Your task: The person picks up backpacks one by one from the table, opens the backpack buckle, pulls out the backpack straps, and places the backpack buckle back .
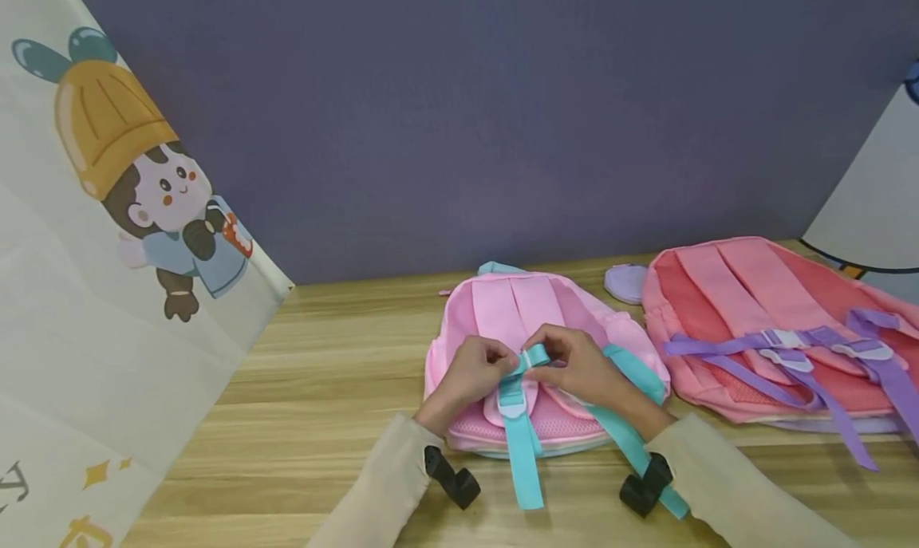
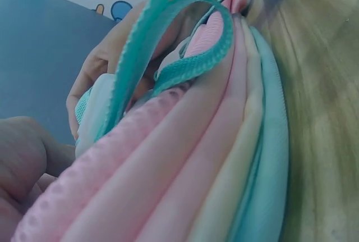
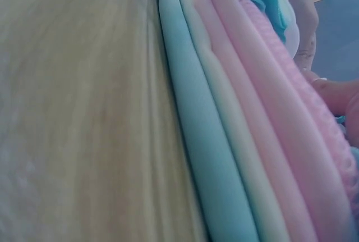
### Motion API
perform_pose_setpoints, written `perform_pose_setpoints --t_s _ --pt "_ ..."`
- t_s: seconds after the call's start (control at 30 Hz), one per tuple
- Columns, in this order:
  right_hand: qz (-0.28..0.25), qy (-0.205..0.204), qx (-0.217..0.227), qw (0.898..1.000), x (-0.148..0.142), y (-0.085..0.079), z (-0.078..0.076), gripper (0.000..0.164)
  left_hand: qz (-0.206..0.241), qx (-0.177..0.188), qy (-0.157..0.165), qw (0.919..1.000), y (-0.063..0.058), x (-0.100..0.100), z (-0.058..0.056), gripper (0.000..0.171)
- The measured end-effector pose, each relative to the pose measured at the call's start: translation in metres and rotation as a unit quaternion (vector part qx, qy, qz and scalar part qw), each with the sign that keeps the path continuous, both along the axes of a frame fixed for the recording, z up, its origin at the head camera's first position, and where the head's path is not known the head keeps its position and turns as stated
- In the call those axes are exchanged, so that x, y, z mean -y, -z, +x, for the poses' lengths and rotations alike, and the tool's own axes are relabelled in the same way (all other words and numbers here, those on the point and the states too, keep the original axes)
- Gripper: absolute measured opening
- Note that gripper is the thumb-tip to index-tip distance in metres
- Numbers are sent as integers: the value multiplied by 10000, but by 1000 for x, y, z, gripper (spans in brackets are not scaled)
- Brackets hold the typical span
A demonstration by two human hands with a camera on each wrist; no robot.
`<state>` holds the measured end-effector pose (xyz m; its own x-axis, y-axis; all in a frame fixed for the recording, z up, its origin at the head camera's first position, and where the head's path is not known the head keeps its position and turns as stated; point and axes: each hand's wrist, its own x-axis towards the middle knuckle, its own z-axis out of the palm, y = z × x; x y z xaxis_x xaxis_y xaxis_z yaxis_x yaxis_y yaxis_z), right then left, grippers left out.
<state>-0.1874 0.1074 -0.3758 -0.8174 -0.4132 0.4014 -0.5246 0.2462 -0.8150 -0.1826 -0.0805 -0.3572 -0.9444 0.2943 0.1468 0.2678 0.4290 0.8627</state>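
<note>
A pink backpack (image 1: pixel 495 309) lies with its shoulder-strap side up on the wooden table. Over its middle, a short teal chest strap (image 1: pixel 538 353) with a small white buckle (image 1: pixel 527 360) is held between both hands. My left hand (image 1: pixel 474 368) pinches the strap's left side with thumb and forefinger. From the right, my right hand (image 1: pixel 577 363) pinches the looped end. Below them a teal webbing strap (image 1: pixel 526 468) hangs from a white adjuster (image 1: pixel 512 404) past the bag's lower edge. In the left wrist view, the pink mesh edge (image 2: pixel 106 146) hides part of the fingers.
To the right lies a coral backpack (image 1: pixel 689 293) with purple straps (image 1: pixel 826 396) and white buckles. A small lilac round pouch (image 1: pixel 625 283) is between the bags. A dark panel (image 1: pixel 459 133) stands behind the wooden table (image 1: pixel 323 372), and a printed white sheet (image 1: pixel 65 309) at left.
</note>
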Motion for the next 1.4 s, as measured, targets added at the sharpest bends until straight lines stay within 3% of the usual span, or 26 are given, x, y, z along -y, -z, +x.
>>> perform_pose_setpoints --t_s 0.23,0.43,0.67,0.9,1.1,1.4 --pt "18 -11 17 10000 0 2 -1 25 -87 -43 -104 9999 1 -2 0 12" --pt "-170 -80 -119 9998 0 3 -3 28 -20 -30 99 9999 1 -1 -1 7" --pt "-296 -156 -153 9993 0 3 -4 18 -428 -701 374 9959 -1 2 0 26" --pt "-296 78 123 9995 0 2 -4 24 -621 -1243 420 9894 2 0 2 25" --pt "-249 108 296 9992 -2 2 -4 22 -665 -1129 364 9907 4 -1 2 21" --pt "-159 -42 134 9998 -4 2 -5 20 -564 -886 343 9939 4 1 1 20"
